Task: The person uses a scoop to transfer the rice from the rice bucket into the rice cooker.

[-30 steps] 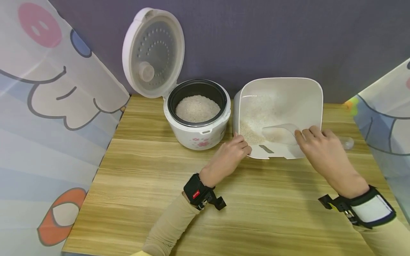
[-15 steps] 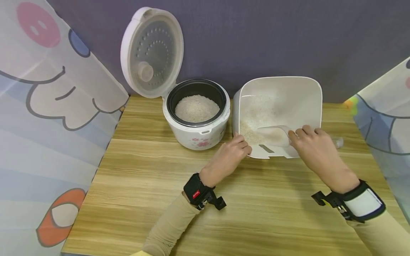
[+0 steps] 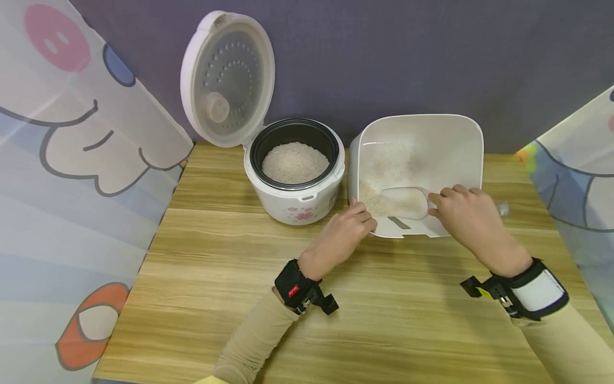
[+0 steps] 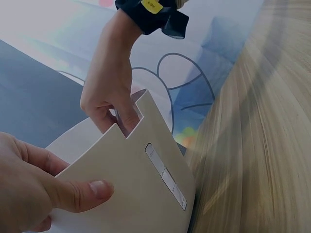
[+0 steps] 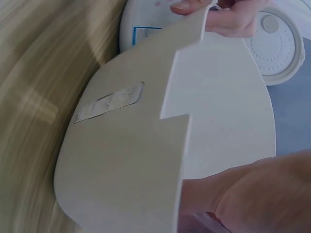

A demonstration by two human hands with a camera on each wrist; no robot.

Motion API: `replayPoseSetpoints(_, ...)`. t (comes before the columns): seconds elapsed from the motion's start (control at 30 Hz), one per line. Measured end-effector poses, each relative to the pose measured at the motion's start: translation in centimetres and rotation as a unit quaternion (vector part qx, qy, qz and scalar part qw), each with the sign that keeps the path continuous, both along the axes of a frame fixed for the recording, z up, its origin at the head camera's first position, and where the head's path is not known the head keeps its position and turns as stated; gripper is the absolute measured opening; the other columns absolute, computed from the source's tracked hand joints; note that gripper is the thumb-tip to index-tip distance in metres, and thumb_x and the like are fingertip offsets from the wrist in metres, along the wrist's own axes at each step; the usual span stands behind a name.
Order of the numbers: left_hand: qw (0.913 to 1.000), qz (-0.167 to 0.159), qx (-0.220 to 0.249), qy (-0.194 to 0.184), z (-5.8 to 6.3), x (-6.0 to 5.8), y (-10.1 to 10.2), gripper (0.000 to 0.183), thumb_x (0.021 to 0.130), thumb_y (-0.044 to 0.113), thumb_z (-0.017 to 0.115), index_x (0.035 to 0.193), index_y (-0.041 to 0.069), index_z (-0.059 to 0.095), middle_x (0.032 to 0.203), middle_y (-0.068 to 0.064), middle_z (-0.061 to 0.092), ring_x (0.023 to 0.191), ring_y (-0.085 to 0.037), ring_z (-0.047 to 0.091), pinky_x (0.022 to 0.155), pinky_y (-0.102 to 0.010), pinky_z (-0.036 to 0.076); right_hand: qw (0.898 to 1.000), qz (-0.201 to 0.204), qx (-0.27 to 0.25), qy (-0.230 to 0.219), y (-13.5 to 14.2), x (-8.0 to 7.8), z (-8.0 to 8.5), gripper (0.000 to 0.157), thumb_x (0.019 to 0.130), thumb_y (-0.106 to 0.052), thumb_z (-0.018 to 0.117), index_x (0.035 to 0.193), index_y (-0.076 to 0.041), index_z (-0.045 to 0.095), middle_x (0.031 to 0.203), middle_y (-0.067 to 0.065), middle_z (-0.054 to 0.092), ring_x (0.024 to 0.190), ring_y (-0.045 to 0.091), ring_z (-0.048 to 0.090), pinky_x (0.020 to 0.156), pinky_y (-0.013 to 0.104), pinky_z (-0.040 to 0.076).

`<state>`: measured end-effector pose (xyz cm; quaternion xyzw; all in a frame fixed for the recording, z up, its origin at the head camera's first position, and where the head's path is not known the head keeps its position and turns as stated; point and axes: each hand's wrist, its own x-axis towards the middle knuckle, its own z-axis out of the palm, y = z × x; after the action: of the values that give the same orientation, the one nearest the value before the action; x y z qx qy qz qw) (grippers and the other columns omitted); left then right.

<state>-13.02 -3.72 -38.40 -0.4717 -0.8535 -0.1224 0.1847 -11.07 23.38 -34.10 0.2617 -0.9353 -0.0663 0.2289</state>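
Note:
A white open-topped rice bin [image 3: 446,144] holds a little rice [image 3: 371,197] in its left corner. With its thumb outside the wall and fingers inside, my left hand [image 3: 349,228] grips the bin's near-left rim. My right hand [image 3: 472,218] reaches over the right part of the bin and holds a clear plastic scoop [image 3: 405,201] by its handle. The scoop lies low inside, its mouth pointing left into the rice, with rice in its bowl. In the right wrist view the bin's front wall hides most of the scoop.
Left of the bin stands a white rice cooker [image 3: 299,205] with its lid [image 3: 230,80] raised. Rice [image 3: 295,162] sits in its dark inner pot. A dark backdrop [image 3: 408,58] rises behind the wooden table [image 3: 216,277], and a cartoon-printed cloth [image 3: 72,213] hangs at the left.
My right hand has moved left with the scoop, pushing its mouth further into the rice. My left hand has stayed on the bin's rim.

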Motion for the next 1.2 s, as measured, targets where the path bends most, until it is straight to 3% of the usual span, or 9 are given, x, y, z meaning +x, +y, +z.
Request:
replayPoseSetpoints(0.1,1.0000,-0.002,0.000,0.000,0.0,0.0,0.0,0.022,0.100,0.001,0.060,0.096,0.015,0.077,0.102,0.007,0.076,0.104,-0.010,0.061,0.111,-0.027,0.045,1.000,-0.005,-0.006,-0.017,-0.1,-0.2,0.2,0.029,0.068,-0.012,0.091,0.082,-0.001,0.068,0.066,0.013,0.062,0.061,0.035,0.060,0.048,0.047,0.049)
replayPoseSetpoints(0.2,1.0000,-0.001,-0.001,0.000,0.0,0.0,0.0,0.021,0.099,0.002,0.061,0.096,0.016,0.076,0.101,0.007,0.076,0.104,-0.010,0.061,0.111,-0.027,0.044,0.998,-0.017,-0.019,-0.061,-0.6,-0.3,0.3,0.025,0.073,-0.012,0.089,0.086,-0.002,0.071,0.068,0.012,0.063,0.061,0.036,0.061,0.048,0.049,0.050)
replayPoseSetpoints(0.4,0.9999,-0.010,0.000,-0.002,-0.1,0.1,-0.1,0.017,0.098,0.004,0.063,0.095,0.015,0.076,0.100,0.006,0.075,0.102,-0.009,0.061,0.108,-0.026,0.047,0.977,-0.084,-0.055,-0.186,-1.9,-0.3,0.5,0.020,0.086,-0.016,0.081,0.100,-0.004,0.075,0.075,0.014,0.070,0.070,0.040,0.068,0.053,0.054,0.051)
replayPoseSetpoints(0.67,0.9999,-0.011,0.004,-0.008,0.0,0.0,-0.1,0.017,0.098,0.005,0.064,0.095,0.015,0.076,0.101,0.007,0.076,0.103,-0.010,0.061,0.108,-0.027,0.047,0.976,-0.082,-0.081,-0.185,-2.7,-0.4,-0.2,0.020,0.088,-0.020,0.080,0.099,-0.004,0.076,0.072,0.011,0.070,0.059,0.031,0.065,0.046,0.046,0.047)
replayPoseSetpoints(0.83,0.9997,-0.014,0.007,-0.020,0.1,-0.1,-0.1,0.013,0.097,0.009,0.065,0.092,0.015,0.075,0.100,0.006,0.076,0.102,-0.010,0.061,0.108,-0.027,0.048,0.969,-0.086,-0.104,-0.206,-2.3,-0.6,-0.5,0.023,0.091,-0.020,0.078,0.105,-0.002,0.077,0.082,0.014,0.074,0.059,0.027,0.065,0.047,0.043,0.046)
replayPoseSetpoints(1.0,0.9993,-0.024,0.013,-0.027,-0.1,-0.3,-0.1,0.007,0.095,0.014,0.069,0.093,0.014,0.076,0.100,0.005,0.076,0.101,-0.010,0.062,0.097,-0.022,0.054,0.964,-0.091,-0.115,-0.221,-1.9,-0.9,-0.6,0.028,0.092,-0.022,0.077,0.111,-0.001,0.077,0.092,0.019,0.076,0.060,0.026,0.066,0.048,0.042,0.046)
replayPoseSetpoints(1.2,0.9991,-0.034,0.024,-0.011,0.1,-0.5,0.0,0.009,0.093,0.021,0.070,0.092,0.013,0.074,0.100,0.004,0.076,0.100,-0.011,0.062,0.090,-0.022,0.056,0.961,-0.079,-0.149,-0.221,-2.0,-1.0,-0.3,0.029,0.093,-0.023,0.077,0.113,-0.001,0.077,0.094,0.018,0.077,0.066,0.028,0.070,0.050,0.041,0.048)
